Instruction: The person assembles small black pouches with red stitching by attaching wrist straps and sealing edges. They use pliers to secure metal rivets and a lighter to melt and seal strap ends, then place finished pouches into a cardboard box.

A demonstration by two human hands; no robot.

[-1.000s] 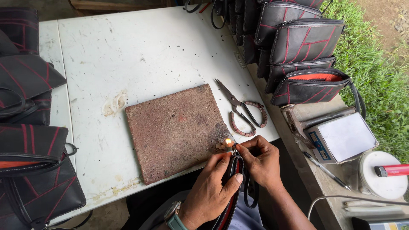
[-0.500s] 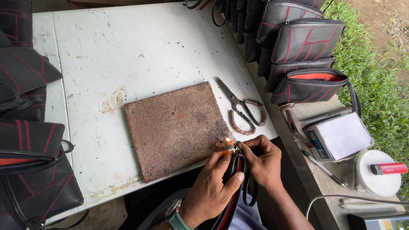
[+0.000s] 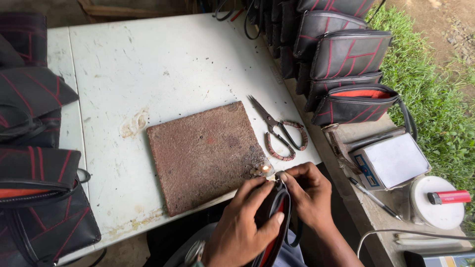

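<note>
So the biggest thing there was the scuffed white table [image 3: 163,64], with rows of black pouches with red stitching [image 3: 346,54] stacked past the fingers on the far right, and more of them off to the left. Just ahead of the fingertips sat a flat rust-brown square slab [image 3: 205,155], and on its near corner, practically touching the fingertips, a tiny lit flame [image 3: 265,169] was burning. Beyond and right of the fingers lay steel scissors with cord-wrapped handles [image 3: 282,133], well clear of the hands.

Both hands were on a black pouch with a red lining [image 3: 272,222]. The left hand [image 3: 242,227] was wrapped around its body, fingers curled shut on it, thumb pressed on the edge. The right hand [image 3: 309,195] pinched the top end closed between thumb and fingertips, right at the flame.

The pouch's long axis ran roughly toward and away from the person, top end pointing away at the slab's corner, bottom dropping toward the lap.

My worry: fingers were that close to the flame, so a burn looked likely, and holding the edge in it too long could scorch or melt the material instead of just sealing it.
</note>
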